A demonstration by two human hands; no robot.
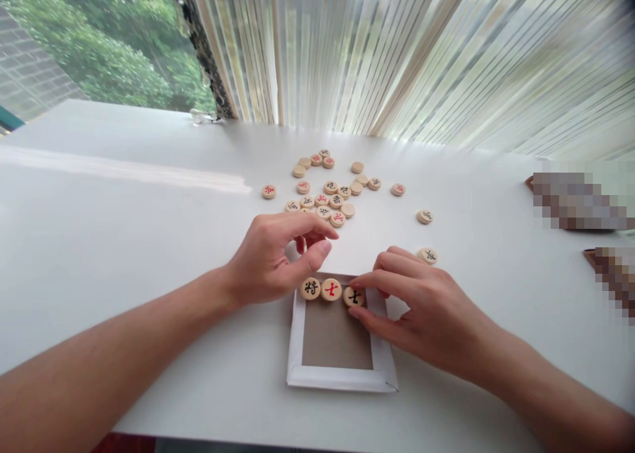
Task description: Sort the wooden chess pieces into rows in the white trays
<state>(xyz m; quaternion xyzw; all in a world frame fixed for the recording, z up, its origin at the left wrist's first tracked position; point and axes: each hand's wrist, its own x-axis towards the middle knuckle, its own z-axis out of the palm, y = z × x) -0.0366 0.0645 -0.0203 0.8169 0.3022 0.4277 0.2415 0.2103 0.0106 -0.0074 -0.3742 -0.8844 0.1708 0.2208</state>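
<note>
A shallow white box point(295, 337) with a brown-grey bottom lies on the table in front of me. Two round wooden xiangqi pieces, one with a black character point(310, 288) and one with a red character point(331, 289), sit side by side along its far edge. My right hand point(411, 294) pinches a third xiangqi piece point(354, 297) with a black character, between thumb and finger, at the box's far right corner. Over the box's far left corner hovers my left hand point(282, 254), thumb and fingers curved apart with nothing between them.
Many loose xiangqi pieces point(322, 200) are scattered beyond the box, some face down. Two stray pieces lie at the right, one point(425, 217) farther off and one point(427, 255) beside my right hand. Blurred-out objects point(580, 202) lie at the right. Striped curtains point(347, 49) hang behind the white table point(124, 241).
</note>
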